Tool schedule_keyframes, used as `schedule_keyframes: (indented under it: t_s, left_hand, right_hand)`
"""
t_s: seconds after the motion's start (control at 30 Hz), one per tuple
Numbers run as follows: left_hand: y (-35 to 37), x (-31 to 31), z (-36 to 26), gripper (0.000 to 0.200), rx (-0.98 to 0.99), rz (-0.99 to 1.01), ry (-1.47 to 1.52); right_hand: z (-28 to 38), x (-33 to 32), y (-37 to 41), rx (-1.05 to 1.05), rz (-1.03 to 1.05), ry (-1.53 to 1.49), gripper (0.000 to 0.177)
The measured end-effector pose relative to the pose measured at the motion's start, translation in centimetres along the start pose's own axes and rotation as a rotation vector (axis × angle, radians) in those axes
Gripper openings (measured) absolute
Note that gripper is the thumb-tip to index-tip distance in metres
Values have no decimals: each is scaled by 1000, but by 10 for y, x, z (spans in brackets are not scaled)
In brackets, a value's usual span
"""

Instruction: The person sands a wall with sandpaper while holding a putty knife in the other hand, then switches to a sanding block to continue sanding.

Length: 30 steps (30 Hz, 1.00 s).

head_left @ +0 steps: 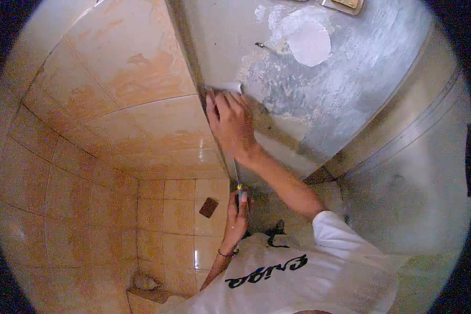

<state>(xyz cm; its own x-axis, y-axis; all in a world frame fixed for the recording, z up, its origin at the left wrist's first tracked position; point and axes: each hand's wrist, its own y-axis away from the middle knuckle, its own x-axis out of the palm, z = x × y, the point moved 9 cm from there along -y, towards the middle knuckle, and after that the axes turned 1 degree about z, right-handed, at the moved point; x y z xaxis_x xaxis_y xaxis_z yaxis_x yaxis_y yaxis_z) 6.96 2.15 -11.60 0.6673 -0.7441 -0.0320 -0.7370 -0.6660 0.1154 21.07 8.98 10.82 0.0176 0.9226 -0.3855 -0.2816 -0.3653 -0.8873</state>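
My left hand [237, 213] is low in the middle of the view, closed round the handle of a screwdriver [239, 189] with a yellow collar. Its thin shaft points up and away, and its tip is hidden behind my right hand. Higher up, my right hand [232, 125] rests against the edge of a grey-white panel [214, 47], with fingers bent and close together. A small white piece [230, 87] shows just past those fingertips; whether they grip it I cannot make out.
Orange-cream tiled walls [141, 125] fill the left side. The panel carries a round white patch [309, 44], a small dark hook-like piece [259, 45] and a brass-coloured metal fitting [345, 4]. A brown rectangular piece [209, 207] lies on the tiles beside my left hand.
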Motion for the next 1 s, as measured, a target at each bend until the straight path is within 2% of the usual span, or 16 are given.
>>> schedule_keyframes:
  t_s: [0.07,0.13,0.17,0.23,0.4,0.6,0.67,0.73,0.83,0.9,1.0]
  left_hand:
    - [0,-1,2,41,3,6,-11]
    - [3,-1,8,41,-16,8,2]
    - [3,-1,10,42,-31,7,18]
    - [3,-2,4,43,-33,19,6]
    - [7,-1,2,44,-74,83,-57]
    - [9,-4,-3,43,-60,26,-2]
    - [9,-7,3,42,-130,40,-10]
    - [5,-9,8,42,-94,44,-40]
    - [6,-7,7,41,-82,56,-40]
    - [10,-3,3,40,-97,56,-12]
    - [13,-4,-1,40,-50,-45,-42]
  right_hand:
    - [-1,-4,0,16,-31,-9,14]
    - [0,12,11,3,95,42,16]
    - [-1,15,12,0,94,40,16]
    - [0,5,9,-25,-28,20,15]
    - [3,1,3,-9,-62,28,16]
    - [3,3,3,2,-37,-10,18]
    - [3,12,10,-24,-22,17,17]
    - [3,9,4,-15,12,-1,17]
    - [6,-6,-10,-13,-102,-7,17]
    - [4,6,9,-44,-55,35,16]
    - [0,13,26,-78,-19,44,16]
